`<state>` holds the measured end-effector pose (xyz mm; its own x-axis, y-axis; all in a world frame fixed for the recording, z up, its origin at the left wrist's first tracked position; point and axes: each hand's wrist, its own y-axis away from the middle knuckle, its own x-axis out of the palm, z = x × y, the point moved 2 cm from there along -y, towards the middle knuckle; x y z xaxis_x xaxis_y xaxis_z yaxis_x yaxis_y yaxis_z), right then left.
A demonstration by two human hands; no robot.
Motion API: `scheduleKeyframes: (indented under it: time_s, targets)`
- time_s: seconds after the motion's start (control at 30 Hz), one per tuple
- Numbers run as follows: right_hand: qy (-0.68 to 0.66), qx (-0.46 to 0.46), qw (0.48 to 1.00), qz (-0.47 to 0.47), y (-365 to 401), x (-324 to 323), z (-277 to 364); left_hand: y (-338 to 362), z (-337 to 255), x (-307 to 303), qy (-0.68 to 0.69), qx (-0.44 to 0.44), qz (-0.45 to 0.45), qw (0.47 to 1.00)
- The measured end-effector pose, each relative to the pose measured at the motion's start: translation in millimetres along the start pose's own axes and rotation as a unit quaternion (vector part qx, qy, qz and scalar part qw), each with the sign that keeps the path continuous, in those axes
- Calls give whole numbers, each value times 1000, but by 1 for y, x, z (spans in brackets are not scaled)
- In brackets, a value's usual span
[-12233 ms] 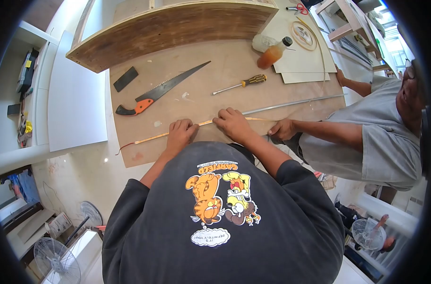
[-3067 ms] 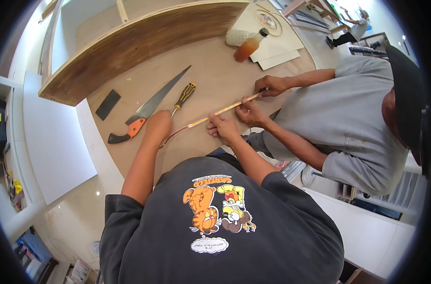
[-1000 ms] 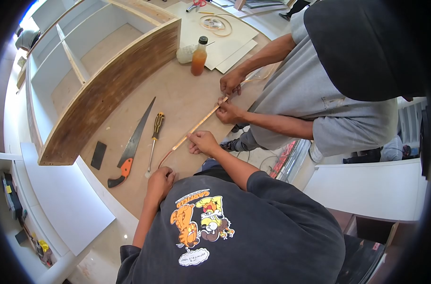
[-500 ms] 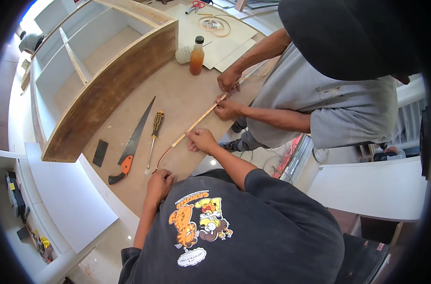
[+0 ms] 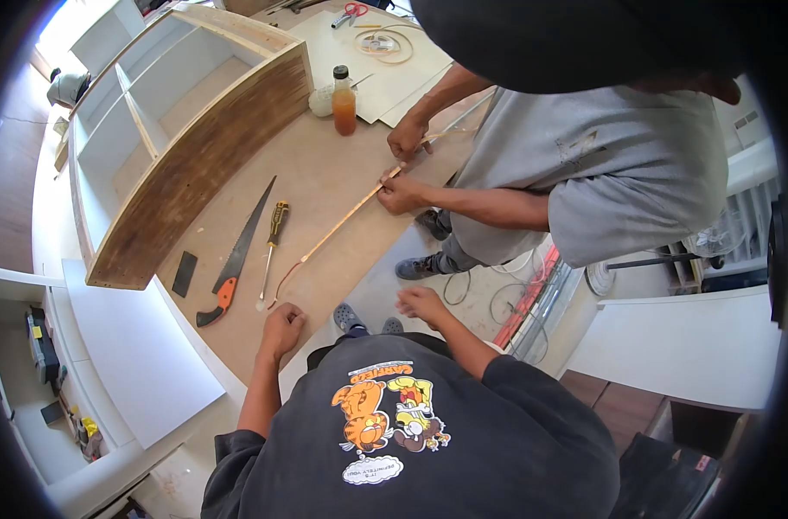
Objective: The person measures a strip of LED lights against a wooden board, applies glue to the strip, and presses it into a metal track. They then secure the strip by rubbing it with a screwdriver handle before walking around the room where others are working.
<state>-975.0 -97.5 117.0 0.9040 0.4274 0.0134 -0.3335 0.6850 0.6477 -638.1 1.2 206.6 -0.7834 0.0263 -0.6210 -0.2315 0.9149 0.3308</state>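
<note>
My left hand (image 5: 283,329) rests at the near edge of the brown board (image 5: 238,324), fingers curled in. Just beyond it lies the loose end of a red wire lead (image 5: 287,278), not in its grip. That lead joins an LED strip (image 5: 342,222) stretched diagonally across the board. My right hand (image 5: 421,307) hangs apart from the strip, past the board's edge, with loosely bent fingers and nothing in them. A co-worker's two hands (image 5: 402,192) hold the strip's far part. Left of the strip lie a screwdriver (image 5: 276,227) and a pruning-type handsaw (image 5: 228,292).
A curved wooden shelf unit (image 5: 212,147) stands on the board at left. Beyond the strip are a bottle of orange liquid (image 5: 344,108), a coiled strip (image 5: 394,43) and red scissors (image 5: 354,10). A dark rectangular piece (image 5: 185,274) lies near the saw. Cables (image 5: 506,303) run on the floor.
My right hand has let go of the LED strip and drawn back toward my body. My left hand has moved slightly off the wire end. The co-worker still holds the strip.
</note>
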Motion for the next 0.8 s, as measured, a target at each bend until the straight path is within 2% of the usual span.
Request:
scheduleKeyframes:
  time_s: [0.17,0.23,0.3,0.33,0.37,0.53,0.63,0.7,0.77,0.8]
  targets:
    - [152,46,973,-167,36,-84,-129,1,4,6,-5,0,-7,1000]
    - [212,62,957,-186,44,-111,-185,2,0,5,-10,7,-14,1000]
    - [297,26,935,-191,56,-129,-226,4,2,6,-13,9,-8,1000]
    - [341,7,920,-193,65,-131,-237,3,5,6,-12,12,-3,1000]
    - [330,28,926,-183,71,-129,-240,1,5,6,-11,16,0,1000]
    - [280,114,938,-167,84,-109,-214,-1,-3,0,-35,11,35,999]
    - [400,14,907,-133,71,-87,-183,0,-2,-3,-39,30,61,997]
    - [461,-27,885,-68,51,-70,-154,-2,0,-6,-38,45,71,996]
    - [572,-66,818,-1,38,-36,-80,-2,2,-7,-40,57,81,994]
    - [550,-81,829,-62,44,-14,-29,-1,5,-7,-31,65,84,994]
